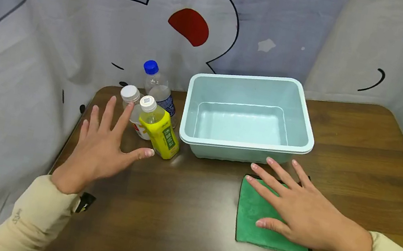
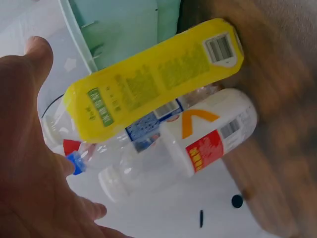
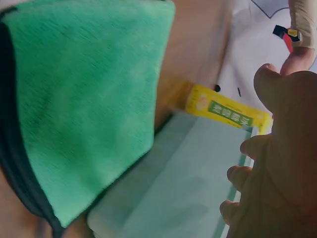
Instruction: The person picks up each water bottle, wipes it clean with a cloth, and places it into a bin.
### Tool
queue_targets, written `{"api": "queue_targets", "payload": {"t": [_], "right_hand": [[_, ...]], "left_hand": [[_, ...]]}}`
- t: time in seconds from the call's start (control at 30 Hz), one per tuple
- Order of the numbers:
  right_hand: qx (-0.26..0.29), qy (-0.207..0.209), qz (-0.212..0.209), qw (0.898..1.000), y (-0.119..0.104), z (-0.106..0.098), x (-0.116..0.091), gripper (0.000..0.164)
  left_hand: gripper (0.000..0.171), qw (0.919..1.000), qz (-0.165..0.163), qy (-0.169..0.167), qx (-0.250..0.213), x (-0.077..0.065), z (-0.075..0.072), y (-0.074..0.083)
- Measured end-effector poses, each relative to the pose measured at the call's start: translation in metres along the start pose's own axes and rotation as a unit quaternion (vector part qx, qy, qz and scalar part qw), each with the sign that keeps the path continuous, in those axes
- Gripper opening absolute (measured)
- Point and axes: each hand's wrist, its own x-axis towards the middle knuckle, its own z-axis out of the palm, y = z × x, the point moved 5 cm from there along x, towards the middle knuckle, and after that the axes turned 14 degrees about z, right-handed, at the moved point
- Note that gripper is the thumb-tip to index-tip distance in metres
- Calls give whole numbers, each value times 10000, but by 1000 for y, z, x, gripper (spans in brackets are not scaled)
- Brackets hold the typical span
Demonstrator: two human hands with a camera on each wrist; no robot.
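Yellow-labelled drink bottle (image 1: pixel 161 134) stands just beyond the thumb of your left hand (image 1: pixel 98 152), to the right of it, on the worktop (image 1: pixel 177 219). Your left fingers are spread and hold nothing; the left wrist view shows a gap between thumb and label. Your left hand is the nearer one, and the bottle's long axis runs upright, so a side-on grip around the body would probably suit it best. You can see a clear neck under a white cap, then a bright yellow sleeve with a green panel and, near the base, a barcode.

Behind it and to its left, by your fingertips, stands a red-and-white-labelled bottle (image 1: pixel 139 128), also white-capped; farther back is a clear blue-capped bottle (image 1: pixel 167 103) with a blue label. Right of the group sits a pale blue-green plastic tub (image 1: pixel 236 153), its mouth facing up.

The fingers of your right hand (image 1: pixel 309 210) are spread and empty too, above a folded green cloth (image 1: pixel 252 205) with dark edging, in front of the tub; they look clear of it in the right wrist view.
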Motion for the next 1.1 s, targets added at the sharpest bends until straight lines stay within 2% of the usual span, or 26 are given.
{"api": "queue_targets", "payload": {"t": [0.17, 0.33, 0.53, 0.67, 0.77, 0.93, 1.1], "right_hand": [[122, -131, 5, 9998, 0, 13, -3, 81], [340, -514, 132, 9980, 3, 27, -1, 79], [494, -901, 239, 9944, 8, 43, 0, 76], [548, -1049, 254, 9926, 11, 51, -1, 76], [594, -1114, 240, 9917, 13, 55, -3, 78], [657, -1258, 298, 9894, 14, 61, -4, 83], [731, -1303, 354, 9881, 11, 67, -5, 86]], "left_hand": [[122, 9993, 11, 280, -233, 1, 11, -1], [124, 9934, 108, 992, -559, 5, 23, 1], [123, 9751, 249, 1995, -941, 10, 34, 8], [120, 9611, 298, 2500, -1138, 14, 38, 12], [113, 9542, 251, 2682, -1305, 18, 41, 15], [106, 9495, 20, 2776, -1461, 22, 44, 16], [98, 9435, -45, 2968, -1472, 26, 45, 19]]}}
